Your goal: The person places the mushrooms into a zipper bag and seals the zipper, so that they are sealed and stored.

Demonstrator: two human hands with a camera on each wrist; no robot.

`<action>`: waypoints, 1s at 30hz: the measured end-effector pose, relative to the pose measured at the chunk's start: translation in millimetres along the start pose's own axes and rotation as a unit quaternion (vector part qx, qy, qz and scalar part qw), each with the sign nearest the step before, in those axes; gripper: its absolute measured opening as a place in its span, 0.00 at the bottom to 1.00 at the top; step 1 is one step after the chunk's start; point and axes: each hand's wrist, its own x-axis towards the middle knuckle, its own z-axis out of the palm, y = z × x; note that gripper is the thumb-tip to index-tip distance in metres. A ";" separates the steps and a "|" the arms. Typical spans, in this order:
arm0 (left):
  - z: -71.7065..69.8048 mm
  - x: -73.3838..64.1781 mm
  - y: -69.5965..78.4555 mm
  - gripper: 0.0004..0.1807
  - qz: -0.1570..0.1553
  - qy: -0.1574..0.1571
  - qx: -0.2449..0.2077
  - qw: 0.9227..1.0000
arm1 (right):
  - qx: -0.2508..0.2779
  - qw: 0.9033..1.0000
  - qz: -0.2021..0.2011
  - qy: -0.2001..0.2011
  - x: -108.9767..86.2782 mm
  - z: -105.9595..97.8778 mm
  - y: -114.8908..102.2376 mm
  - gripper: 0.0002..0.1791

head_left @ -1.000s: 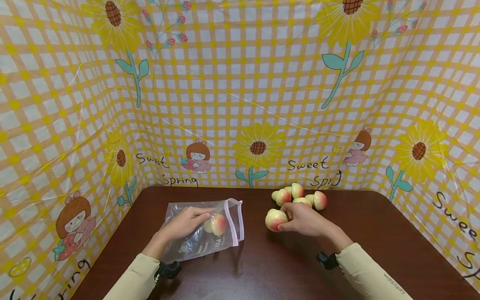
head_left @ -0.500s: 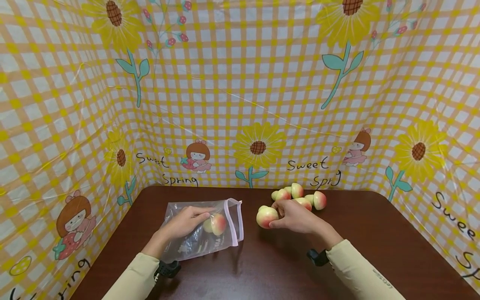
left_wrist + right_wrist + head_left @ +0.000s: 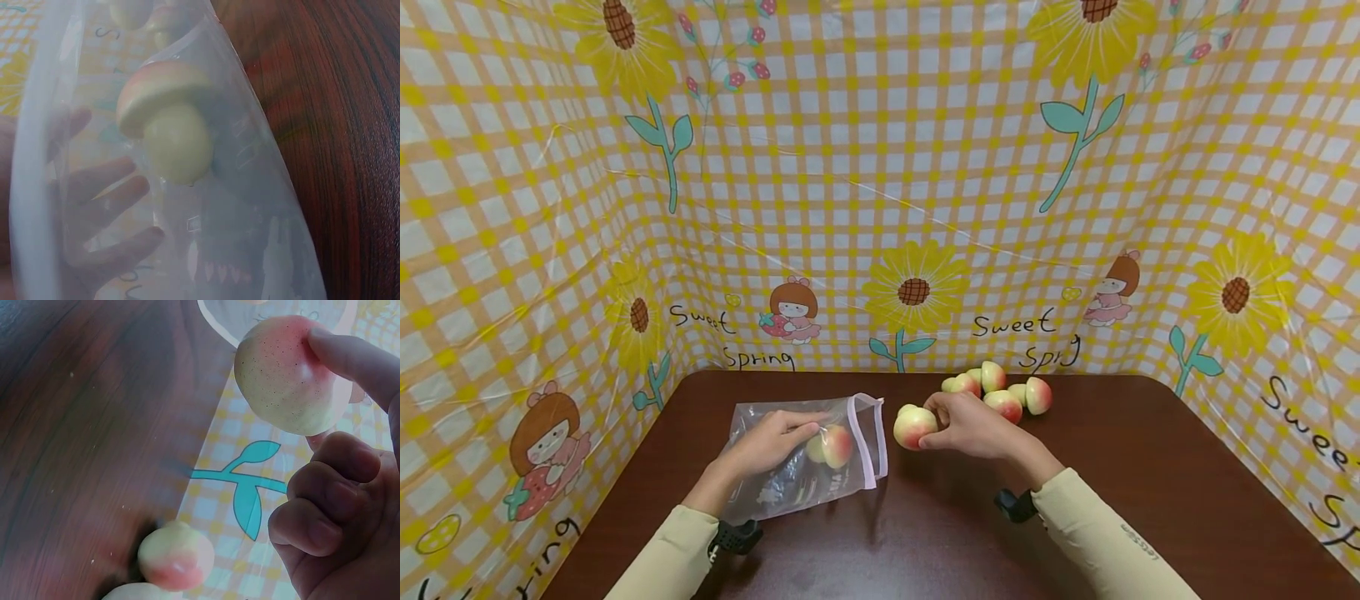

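My left hand (image 3: 775,442) holds the upper side of a clear plastic bag (image 3: 775,500) with a white-edged open mouth facing right. Through the plastic, a toy mushroom (image 3: 178,137) with a pale stem and pinkish cap shows inside. In the left wrist view, my fingers (image 3: 119,200) appear behind the film; where the thumb meets the bag is hard to see. My right hand (image 3: 973,425) pinches another toy mushroom (image 3: 915,427) between thumb and fingers, just right of the bag mouth. Its speckled cap shows in the right wrist view.
Several more toy mushrooms (image 3: 1003,407) lie in a loose group at the back right of the dark brown table (image 3: 940,533). A checked cloth (image 3: 910,183) with sunflowers hangs as a wall behind and on both sides.
My right hand has carried its toy mushroom leftward, away from the group and close to the bag mouth. The left hand and the bag have stayed almost in place.
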 end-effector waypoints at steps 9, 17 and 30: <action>0.4 -0.3 -2.1 0.22 -0.003 0.005 0.003 1.000 | -0.005 1.000 0.002 -0.004 9.0 8.0 -9.6 0.19; 1.4 1.0 -3.5 0.22 -0.003 0.001 -0.003 1.000 | -0.009 1.000 -0.015 -0.002 17.0 16.8 -15.7 0.18; 1.1 0.7 -2.2 0.22 -0.006 0.006 -0.007 1.000 | 0.006 0.999 -0.049 -0.021 29.4 33.1 -16.6 0.18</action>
